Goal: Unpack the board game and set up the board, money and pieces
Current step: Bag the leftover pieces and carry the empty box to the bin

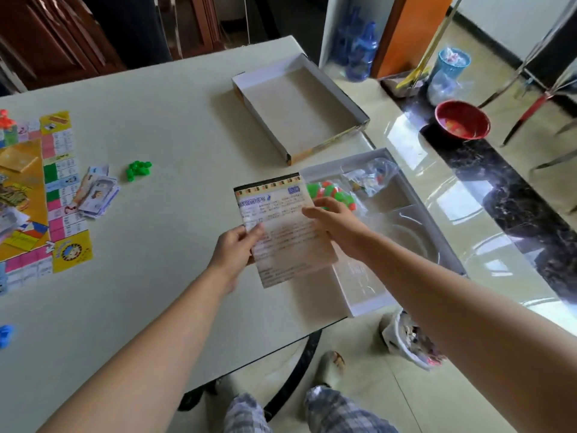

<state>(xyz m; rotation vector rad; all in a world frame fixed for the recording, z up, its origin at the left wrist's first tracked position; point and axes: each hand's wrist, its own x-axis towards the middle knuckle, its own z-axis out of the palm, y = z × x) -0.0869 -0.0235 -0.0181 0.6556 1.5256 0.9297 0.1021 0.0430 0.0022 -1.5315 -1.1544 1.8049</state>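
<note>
One instruction sheet [281, 226], long axis near to far, sits across the left wall of the box tray [371, 304]. The left hand [237, 248] pinches its left edge, and the right hand [335, 223] lays straight fingers on its right edge. Two bags lie in the tray just beyond the right hand: one of green-and-orange pieces [331, 190], one clear [371, 176].

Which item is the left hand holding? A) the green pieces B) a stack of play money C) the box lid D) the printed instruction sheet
D: the left hand pinches the left edge of the instruction sheet, while the play money lies on the table.
</note>
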